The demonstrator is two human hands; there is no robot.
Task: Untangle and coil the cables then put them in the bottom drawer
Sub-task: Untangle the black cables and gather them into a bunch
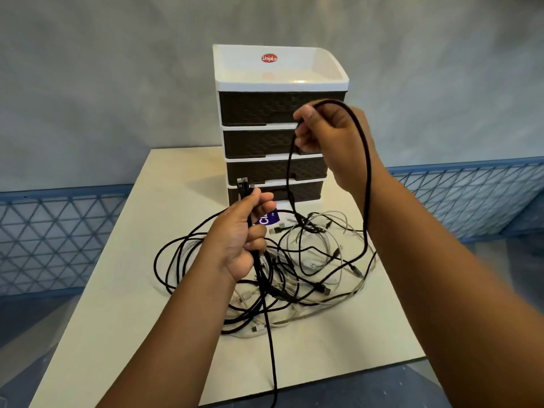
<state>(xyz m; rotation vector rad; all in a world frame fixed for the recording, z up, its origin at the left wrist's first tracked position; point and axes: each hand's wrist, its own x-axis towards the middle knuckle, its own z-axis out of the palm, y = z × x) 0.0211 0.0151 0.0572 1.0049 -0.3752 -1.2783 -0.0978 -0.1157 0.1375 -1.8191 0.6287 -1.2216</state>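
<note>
Early on, your left hand [245, 231] grips black cable ends and your right hand [321, 128] pinches a raised loop, while the cables [294, 275] lie tangled on the desk [117, 304], bottom drawer [294, 191] shut.

A cream-coloured table [164, 207] stands in front of me, and behind it rises a plain grey wall [103, 83]. Blue lattice panels [59, 231] run along both sides, and a purple-and-white card [266, 220], its print too small to read, lies on the tabletop.

Cream table [338, 343] bears 1 drawer unit [276, 160] and tangled cables [309, 260].
</note>
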